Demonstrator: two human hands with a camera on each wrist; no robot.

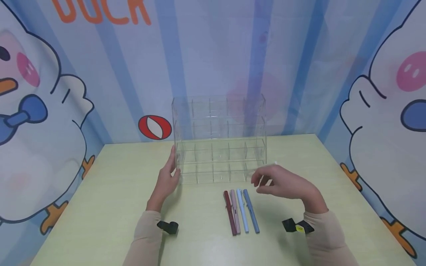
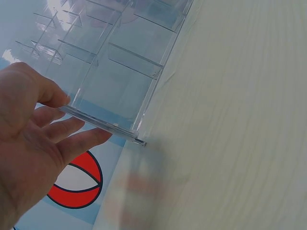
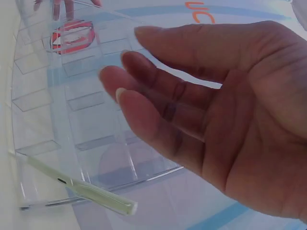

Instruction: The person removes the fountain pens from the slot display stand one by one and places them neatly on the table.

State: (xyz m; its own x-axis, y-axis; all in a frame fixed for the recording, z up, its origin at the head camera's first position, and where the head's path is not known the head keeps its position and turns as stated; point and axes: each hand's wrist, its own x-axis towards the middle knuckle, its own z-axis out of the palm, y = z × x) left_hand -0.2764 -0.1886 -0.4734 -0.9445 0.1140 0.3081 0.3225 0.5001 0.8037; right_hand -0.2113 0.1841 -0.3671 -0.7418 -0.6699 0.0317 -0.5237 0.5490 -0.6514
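Head view. Clear plastic organizer (image 1: 219, 142) with tiered rows of small compartments, upright near the back middle of a pale green table (image 1: 110, 192), against a blue striped cartoon backdrop (image 1: 213, 55). Left hand (image 1: 167, 181) at the organizer's left front corner, fingers straight and relaxed, fingertips against the side wall; nothing gripped. Right hand (image 1: 283, 183) just off the organizer's right front corner, raised above the table, fingers loosely bent, nothing held; contact with the organizer not clear from here. Four pens side by side on the table in front of the organizer, between the two forearms: dark red pen (image 1: 229, 212), pink pen (image 1: 235, 211), light blue pen (image 1: 242, 210), grey-blue pen (image 1: 251, 210), all roughly parallel, neighbours touching or nearly so. Black strap on each wrist, beige sleeves.

Left wrist view. Left hand (image 2: 33, 153) open, fingers (image 2: 76, 143) extended along the organizer's (image 2: 120, 72) side wall, thumb over the upper edge of that wall, fingertips touching the clear plastic. Organizer corner resting on the table (image 2: 240, 120). Red and white ball printed on the backdrop (image 2: 79, 184) below the palm.

Right wrist view. Right hand (image 3: 216, 105) open, palm toward the camera, fingers (image 3: 153, 115) slightly bent and close together, nothing gripped. Organizer (image 3: 62, 110) behind the fingers, with its dividers and a thick front edge showing low in the frame; touching or apart not discernible.
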